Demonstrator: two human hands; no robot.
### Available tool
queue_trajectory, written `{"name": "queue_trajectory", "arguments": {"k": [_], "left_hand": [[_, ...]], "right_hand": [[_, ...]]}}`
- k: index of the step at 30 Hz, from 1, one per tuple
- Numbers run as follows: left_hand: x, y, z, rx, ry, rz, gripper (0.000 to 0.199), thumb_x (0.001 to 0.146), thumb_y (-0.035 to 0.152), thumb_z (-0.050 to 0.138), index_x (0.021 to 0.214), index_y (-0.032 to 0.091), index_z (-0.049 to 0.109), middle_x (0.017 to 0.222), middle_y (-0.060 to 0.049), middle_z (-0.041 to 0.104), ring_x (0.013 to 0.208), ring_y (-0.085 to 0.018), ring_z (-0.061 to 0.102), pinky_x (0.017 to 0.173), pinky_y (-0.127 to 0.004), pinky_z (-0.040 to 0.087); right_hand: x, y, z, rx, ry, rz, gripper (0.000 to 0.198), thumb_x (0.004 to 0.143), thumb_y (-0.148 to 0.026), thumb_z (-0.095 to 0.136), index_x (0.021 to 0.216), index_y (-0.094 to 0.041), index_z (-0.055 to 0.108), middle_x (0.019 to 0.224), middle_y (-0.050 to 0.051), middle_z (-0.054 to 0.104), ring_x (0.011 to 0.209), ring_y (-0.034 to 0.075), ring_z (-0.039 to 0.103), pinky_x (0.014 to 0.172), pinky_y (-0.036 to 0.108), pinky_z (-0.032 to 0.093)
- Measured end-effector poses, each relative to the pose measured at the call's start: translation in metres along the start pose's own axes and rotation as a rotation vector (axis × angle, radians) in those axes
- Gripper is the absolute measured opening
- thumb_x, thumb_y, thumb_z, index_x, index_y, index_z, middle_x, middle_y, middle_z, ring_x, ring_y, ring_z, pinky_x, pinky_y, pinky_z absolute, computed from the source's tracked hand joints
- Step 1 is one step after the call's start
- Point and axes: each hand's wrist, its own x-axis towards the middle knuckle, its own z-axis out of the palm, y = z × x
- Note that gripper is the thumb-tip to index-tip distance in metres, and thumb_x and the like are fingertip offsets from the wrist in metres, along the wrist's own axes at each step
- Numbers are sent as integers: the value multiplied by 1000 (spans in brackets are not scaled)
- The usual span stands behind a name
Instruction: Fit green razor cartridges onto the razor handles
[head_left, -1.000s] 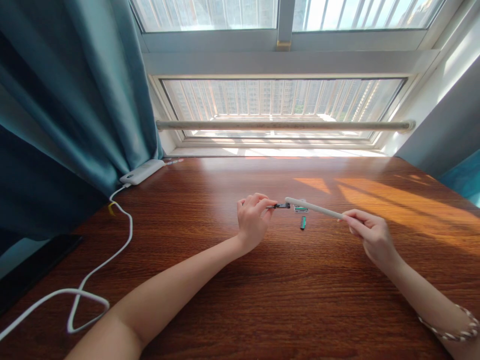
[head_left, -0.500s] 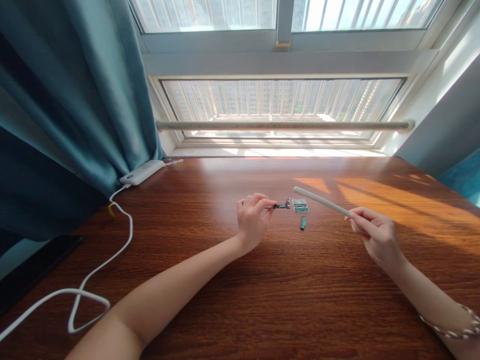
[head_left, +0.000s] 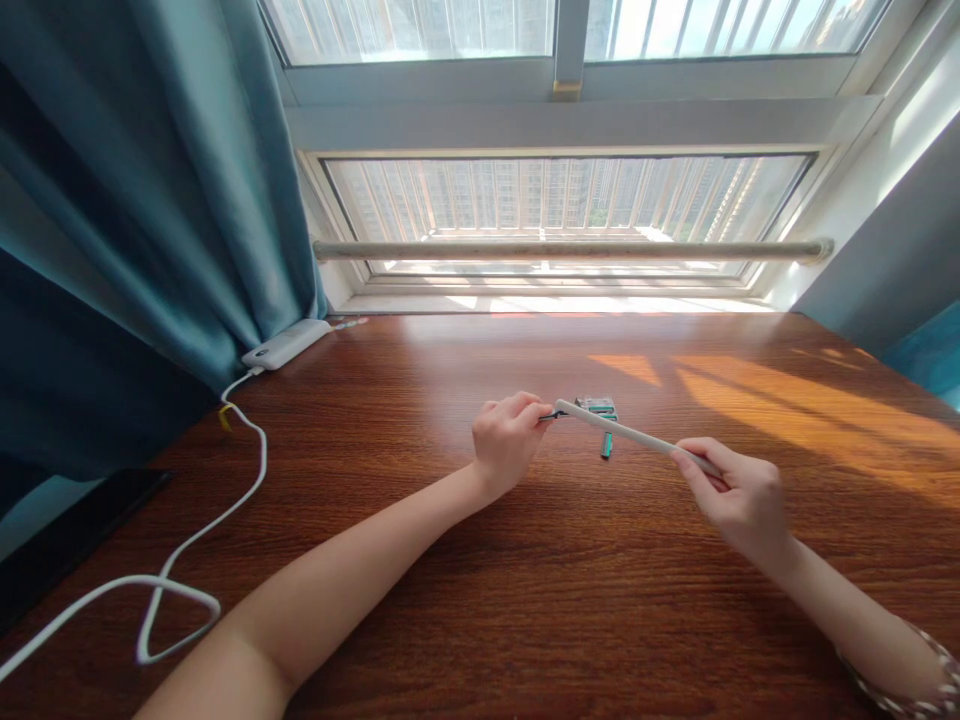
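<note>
My left hand [head_left: 508, 445] is closed around the handle of a dark razor [head_left: 552, 415], above the table. Between thumb and fingers, my right hand [head_left: 739, 495] grips a long pale stick that looks like a toothbrush [head_left: 637, 436]. Its far end crosses over the razor near my left fingers, covering part of it; whether they touch I cannot tell. Behind the stick lies a clear case with green-striped razor cartridges [head_left: 600, 404], partly hidden. One loose razor cartridge [head_left: 606, 446] rests on the table just below the stick.
The brown wooden table [head_left: 450, 600] reaches back to the window ledge. At the left, a white power strip [head_left: 286, 345] and its looping white cable [head_left: 262, 450] lie beside a blue curtain [head_left: 225, 200]. A dark flat object [head_left: 82, 540] is at the left edge.
My right hand has moved left and slightly down, bringing the toothbrush's end over the razor and in front of the cartridge case. My left hand has barely moved.
</note>
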Motion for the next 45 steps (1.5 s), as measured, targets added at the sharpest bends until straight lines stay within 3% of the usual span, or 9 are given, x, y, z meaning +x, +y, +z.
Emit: {"name": "queue_trajectory", "arguments": {"k": [5, 10, 18, 26, 30, 34, 39, 45], "left_hand": [[-2, -3, 2, 176, 49, 158, 13, 81, 25, 50, 79, 25, 62, 83, 1, 66, 70, -11, 54, 66, -28, 30], [-2, -3, 2, 235, 58, 155, 13, 82, 23, 49, 80, 26, 62, 85, 1, 65, 71, -13, 52, 68, -30, 27], [-3, -5, 2, 255, 80, 194, 12, 81, 20, 50, 79, 26, 60, 87, 3, 66, 74, -13, 51, 71, -33, 25], [-2, -5, 1, 264, 88, 191, 12, 80, 19, 50, 76, 26, 59, 84, 4, 65, 73, -14, 50, 72, -34, 24], [-1, -4, 0, 265, 76, 177, 14, 81, 19, 49, 73, 25, 59, 83, 3, 65, 71, -13, 49, 72, -34, 24], [0, -4, 0, 245, 43, 121, 15, 81, 20, 48, 72, 25, 59, 83, 2, 64, 72, -14, 49, 72, -33, 24], [1, -5, 2, 204, -8, 68, 12, 80, 19, 50, 73, 24, 58, 82, 2, 64, 72, -15, 49, 70, -32, 26], [1, -4, 2, 187, -6, 63, 13, 80, 20, 49, 72, 24, 59, 81, 1, 63, 73, -14, 50, 69, -31, 26]], "right_hand": [[-2, -4, 4, -20, 8, 73, 19, 79, -33, 50, 74, -17, 60, 48, -4, 49, 37, 6, 42, 40, 18, 32], [-3, -2, 9, 58, -159, 98, 24, 81, -36, 47, 79, -17, 61, 45, -5, 40, 38, 7, 35, 40, 20, 27], [-3, -2, 9, 104, -259, 211, 30, 81, -41, 44, 76, -18, 62, 46, -5, 33, 42, 8, 32, 43, 22, 24], [-2, -2, 7, 115, -266, 298, 32, 79, -44, 44, 73, -18, 62, 47, -4, 35, 44, 9, 33, 45, 23, 24], [-3, -3, 7, 80, -182, 305, 32, 79, -43, 45, 71, -18, 61, 47, -4, 36, 43, 9, 33, 44, 22, 24], [-4, -5, 5, 63, -183, 234, 30, 78, -42, 46, 71, -17, 62, 44, -5, 36, 40, 8, 33, 42, 22, 24], [-5, -7, 5, -36, -16, 181, 27, 79, -38, 47, 71, -17, 61, 44, -5, 44, 37, 7, 38, 41, 20, 27], [-9, 0, 8, -94, -18, 75, 22, 78, -35, 49, 74, -17, 61, 51, -2, 56, 42, 9, 50, 45, 20, 34]]}}
